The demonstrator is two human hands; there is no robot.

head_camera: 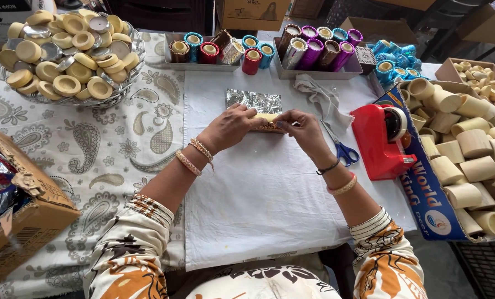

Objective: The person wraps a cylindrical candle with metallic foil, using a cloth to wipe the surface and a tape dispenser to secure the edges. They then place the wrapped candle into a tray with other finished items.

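White cloth (258, 194) covers the middle of the table, and on it both hands meet over a cream tube (267, 118) lying on a silver foil sheet (254, 101). Her left hand (232, 126) and right hand (301, 128) pinch its ends, fingers clamped together. Blue-handled scissors (340, 147) and a red tape dispenser (381, 141) sit just right.

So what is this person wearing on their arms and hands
Both arms wear cream sleeves printed with orange and black floral shapes, ending in striped beaded cuffs. The left hand has two gold and pink bangles at the wrist. The right hand has a thin black band and a pink and gold bangle.
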